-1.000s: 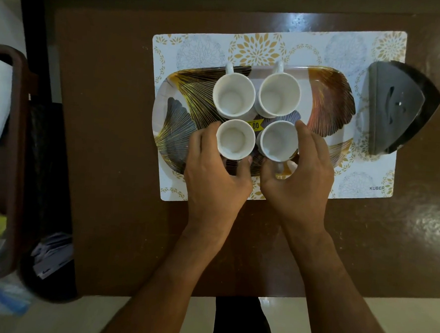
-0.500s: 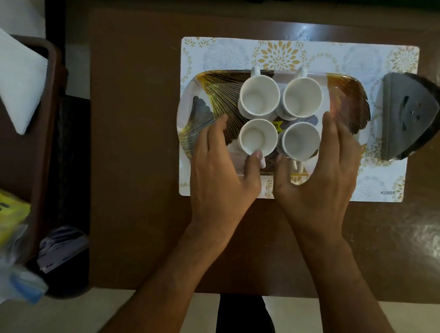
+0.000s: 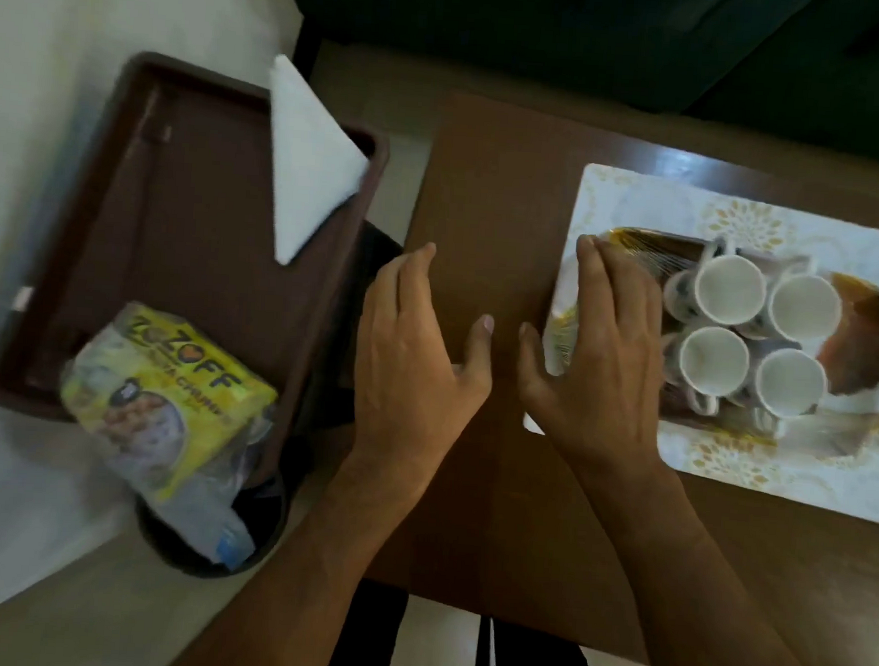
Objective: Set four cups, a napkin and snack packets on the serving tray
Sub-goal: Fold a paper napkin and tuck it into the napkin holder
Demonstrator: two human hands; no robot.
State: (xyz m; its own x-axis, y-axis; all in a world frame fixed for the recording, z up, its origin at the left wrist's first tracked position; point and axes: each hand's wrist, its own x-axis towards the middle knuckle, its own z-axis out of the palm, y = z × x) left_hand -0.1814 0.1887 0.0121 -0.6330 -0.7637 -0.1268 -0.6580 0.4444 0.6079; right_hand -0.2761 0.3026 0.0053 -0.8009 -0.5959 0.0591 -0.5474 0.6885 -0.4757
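Observation:
Several white cups stand close together on the patterned serving tray at the right. My right hand hovers flat over the tray's left end, fingers apart, holding nothing. My left hand is open over the brown table's left edge, also empty. To the left, a folded white napkin leans on the rim of a brown tray. A yellow snack packet in clear wrap lies at that tray's near corner.
The serving tray rests on a white floral placemat. A dark round bin sits below the brown tray, beside the table. The floor is pale. The picture is blurred by head motion.
The view has swung left, bringing the brown tray, napkin and packet into sight. Both hands have left the two near cups and moved left, fingers spread.

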